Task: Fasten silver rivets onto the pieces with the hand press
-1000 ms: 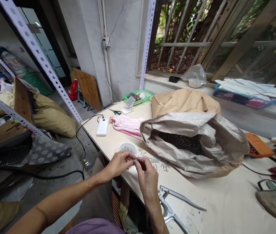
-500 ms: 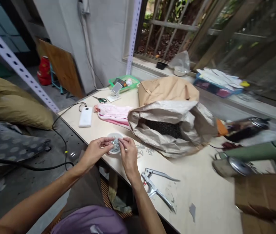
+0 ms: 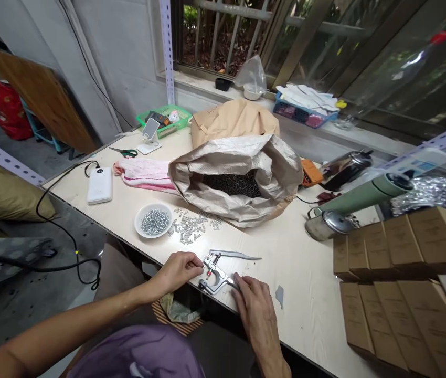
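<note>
Silver hand press pliers (image 3: 218, 278) with a spring and a red part lie on the table near its front edge, handles spread. My right hand (image 3: 256, 307) has its thumb and fingers around the end of the lower handle. My left hand (image 3: 181, 270) is closed in a pinch just left of the pliers' jaws; a tiny thing may be between the fingertips, too small to make out. Behind it, a white bowl (image 3: 138, 227) holds many small shiny metal pieces (image 3: 155, 222). Loose small metal pins (image 3: 191, 227) are scattered beside the bowl.
A large paper sack (image 3: 242, 210) of dark metal pieces stands behind the pins. Left of it lie a pink cloth (image 3: 146, 173), a white power bank (image 3: 99, 185) and scissors (image 3: 128, 153). Cardboard boxes (image 3: 388, 299), a metal cup (image 3: 327, 227) and a green flask (image 3: 368, 194) stand right.
Both hands have left the bowl and moved toward the pliers. My right hand has taken hold of the lower handle; my left stays pinched. The view has turned right.
</note>
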`<state>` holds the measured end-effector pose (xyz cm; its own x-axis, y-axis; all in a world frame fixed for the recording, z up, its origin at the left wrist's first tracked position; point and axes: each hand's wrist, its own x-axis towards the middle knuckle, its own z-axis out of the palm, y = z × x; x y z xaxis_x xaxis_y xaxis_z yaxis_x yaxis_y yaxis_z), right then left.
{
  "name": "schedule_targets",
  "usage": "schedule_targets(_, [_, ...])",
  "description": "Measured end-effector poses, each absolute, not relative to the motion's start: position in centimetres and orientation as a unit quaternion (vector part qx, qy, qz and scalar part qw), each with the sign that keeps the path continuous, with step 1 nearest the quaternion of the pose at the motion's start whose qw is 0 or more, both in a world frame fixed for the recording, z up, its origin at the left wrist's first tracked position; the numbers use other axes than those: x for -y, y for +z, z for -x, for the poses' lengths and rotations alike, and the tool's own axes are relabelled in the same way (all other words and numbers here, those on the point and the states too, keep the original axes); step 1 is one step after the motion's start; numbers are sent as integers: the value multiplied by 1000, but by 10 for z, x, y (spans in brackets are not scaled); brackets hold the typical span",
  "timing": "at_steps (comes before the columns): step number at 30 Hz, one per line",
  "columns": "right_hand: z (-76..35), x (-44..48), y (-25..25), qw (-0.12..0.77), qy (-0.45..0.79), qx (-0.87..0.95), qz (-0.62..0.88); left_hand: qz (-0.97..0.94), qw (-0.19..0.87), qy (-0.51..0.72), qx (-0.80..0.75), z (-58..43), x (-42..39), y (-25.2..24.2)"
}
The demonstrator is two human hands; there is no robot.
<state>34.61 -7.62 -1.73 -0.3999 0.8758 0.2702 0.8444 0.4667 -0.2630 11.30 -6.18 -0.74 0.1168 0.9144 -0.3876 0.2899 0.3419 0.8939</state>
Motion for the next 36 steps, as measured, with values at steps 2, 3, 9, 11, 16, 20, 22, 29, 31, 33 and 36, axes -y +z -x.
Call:
schedule_targets(2, [-345,80,-21,211,44,828,518,-523,544,260,-602,-117,60,-12])
schedule_targets(3, [-342,81,-21,227,48,821,521,-525,546,248,-604,-119,59,-14])
schedule_targets(9, [-329,81,-18,287,59,798,527,-520,553,192,-622,-127,52,-13])
schedule_targets(11, [-329,81,-20,292,62,795,527,-514,558,177,-628,-127,50,-12])
schedule_targets(16, [-331,85,-26,288,65,794,532,-511,548,175,-638,-124,49,-14])
schedule_targets(20, [-335,89,-29,287,64,793,533,-508,552,164,-640,-124,49,-19])
schedule_targets(22, [-336,91,-31,285,57,793,535,-507,555,148,-643,-125,48,-20])
schedule_targets(29, [-339,90,-31,273,47,794,541,-511,564,102,-640,-125,42,-18])
schedule_targets(31, [-340,89,-32,261,41,798,541,-513,569,92,-636,-125,41,-18])
schedule_targets(33, [-340,88,-34,249,35,803,540,-513,571,84,-635,-126,40,-18])
schedule_targets(36, [-341,89,-38,244,32,807,536,-510,572,68,-639,-128,38,-15])
